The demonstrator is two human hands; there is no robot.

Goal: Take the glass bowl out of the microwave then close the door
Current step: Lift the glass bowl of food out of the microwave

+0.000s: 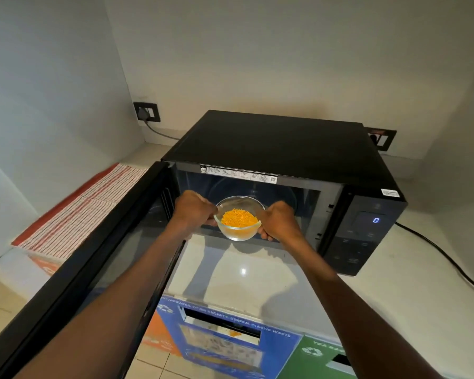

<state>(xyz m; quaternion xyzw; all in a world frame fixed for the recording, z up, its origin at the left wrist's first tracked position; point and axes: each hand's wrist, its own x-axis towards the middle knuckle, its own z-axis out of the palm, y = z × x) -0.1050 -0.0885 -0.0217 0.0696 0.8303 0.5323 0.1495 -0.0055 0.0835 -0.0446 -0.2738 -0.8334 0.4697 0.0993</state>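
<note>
Two hands, left hand (193,210) and right hand (278,220), are clasped around the glass bowl (238,218) at the microwave (271,143) mouth; "0" is displayed, "GENERAL PLASTIC WASTE" is read on the blue bin (230,343) below.

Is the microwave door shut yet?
No, the microwave door stands swung wide open to the left, while the left hand and right hand hold the glass bowl at the opening.
</note>
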